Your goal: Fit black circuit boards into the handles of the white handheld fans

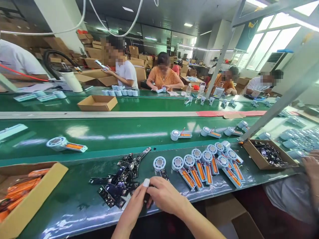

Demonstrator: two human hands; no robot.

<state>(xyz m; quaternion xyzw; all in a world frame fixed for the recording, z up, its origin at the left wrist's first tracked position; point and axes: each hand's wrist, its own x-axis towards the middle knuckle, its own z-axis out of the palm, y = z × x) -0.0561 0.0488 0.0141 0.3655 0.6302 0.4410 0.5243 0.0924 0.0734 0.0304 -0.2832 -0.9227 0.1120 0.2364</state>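
My left hand (134,206) and my right hand (165,196) meet at the near edge of the green bench, fingers closed and pinched together. Whatever they hold is hidden behind the fingers. A white covering (146,182) wraps the tip of my left thumb. Just beyond my right hand lies a light-blue handheld fan body (159,163), a black circuit board (164,174) showing at its handle, partly hidden by the hand. Left of my hands is a loose pile of black circuit boards (119,179). Several fan bodies with orange batteries in their handles (199,169) lie to the right.
A cardboard box of orange battery packs (50,186) stands at left, another box of circuit boards (249,149) at right. Fan bodies (56,142) lie along the green conveyor belt (129,124). A slanted metal post (269,113) rises at right. A co-worker's hand (311,166) is nearby.
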